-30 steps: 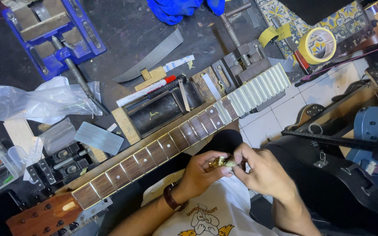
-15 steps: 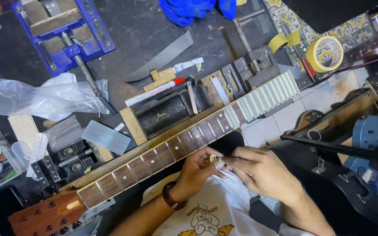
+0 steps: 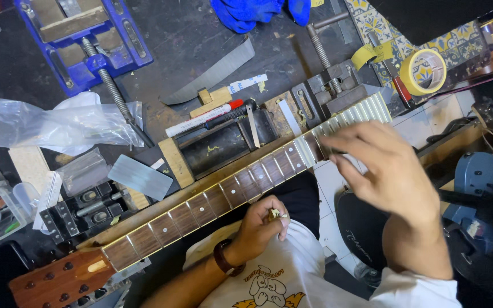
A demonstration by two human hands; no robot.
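My left hand (image 3: 259,225) pinches a small metal piece (image 3: 274,214) just below the guitar neck (image 3: 218,197), which lies across the bench (image 3: 189,40); my right hand (image 3: 386,171), unclenched and empty, hovers over the upper frets (image 3: 315,145).

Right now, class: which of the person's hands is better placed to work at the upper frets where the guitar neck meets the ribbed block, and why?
The right hand: it probably suits best, since its fingertips already hover over that end of the guitar neck, while the left hand pinches a small metal piece near the lap.
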